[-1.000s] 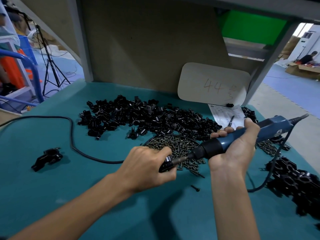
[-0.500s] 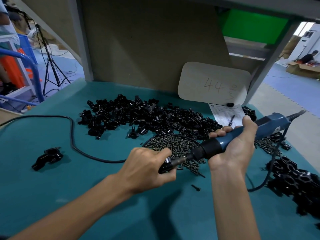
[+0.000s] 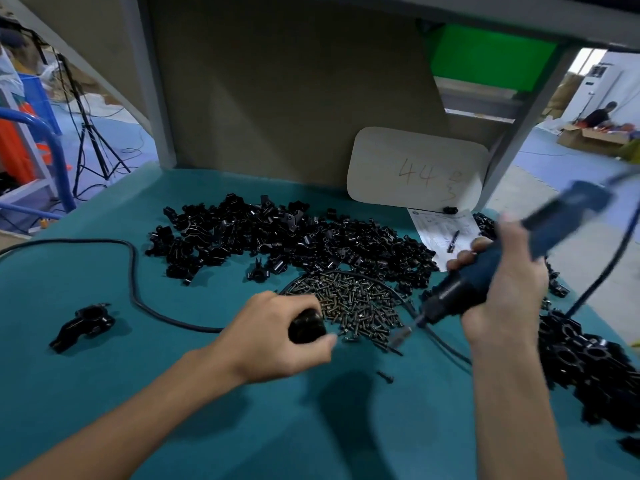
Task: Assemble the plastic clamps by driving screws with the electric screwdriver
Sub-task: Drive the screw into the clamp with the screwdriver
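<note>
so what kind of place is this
Probably a factory assembly bench: heaps of black clamps, a pile of screws, a corded screwdriver in the right hand, and a carton on the shop floor behind.

Low in the frame's centre, the left hand (image 3: 277, 336) grips a black plastic clamp (image 3: 306, 327). To its right, the right hand (image 3: 502, 289) holds the blue electric screwdriver (image 3: 485, 268) tilted, its motion-blurred bit down-left over the edge of the screw pile (image 3: 356, 299) and apart from the clamp. Black clamp parts (image 3: 277, 237) are heaped behind on the teal table (image 3: 104, 393), and one assembled clamp (image 3: 85, 323) lies at the left.
</note>
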### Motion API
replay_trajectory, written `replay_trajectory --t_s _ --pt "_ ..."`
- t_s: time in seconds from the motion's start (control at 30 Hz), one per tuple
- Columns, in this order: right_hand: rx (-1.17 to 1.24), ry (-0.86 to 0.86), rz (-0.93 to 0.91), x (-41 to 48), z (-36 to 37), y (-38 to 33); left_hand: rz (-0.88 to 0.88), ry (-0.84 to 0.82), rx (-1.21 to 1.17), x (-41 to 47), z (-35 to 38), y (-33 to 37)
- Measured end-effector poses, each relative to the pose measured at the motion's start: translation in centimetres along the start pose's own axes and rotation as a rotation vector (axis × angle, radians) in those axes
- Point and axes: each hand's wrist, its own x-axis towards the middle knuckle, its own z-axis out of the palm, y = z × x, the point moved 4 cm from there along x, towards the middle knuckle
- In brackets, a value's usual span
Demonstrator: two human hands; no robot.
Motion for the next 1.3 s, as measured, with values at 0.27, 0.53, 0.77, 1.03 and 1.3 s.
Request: replay_trajectory --t_s 0.27,0.53,0.77,1.03,1.3 --pt "-1.631 -0.251 0.099 -1.3 -6.6 7.5 -0.053 0.122 -0.007 0.7 -0.9 -1.4" --pt "-1.885 -0.390 0.169 -1.1 -7.9 10.4 -0.048 0.115 0.134 1.0 0.5 -2.1" --pt "-0.794 -0.571 0.174 -6.1 -0.3 8.4 -0.056 -0.104 0.202 2.8 4.3 0.1" --pt "-0.871 -0.022 0.018 -3.7 -8.4 2.9 -0.047 -0.024 0.119 4.4 4.0 0.1" --pt "-1.715 0.465 -0.089 1.5 -23.8 -8.9 -0.242 0.133 0.106 4.5 0.9 -6.1"
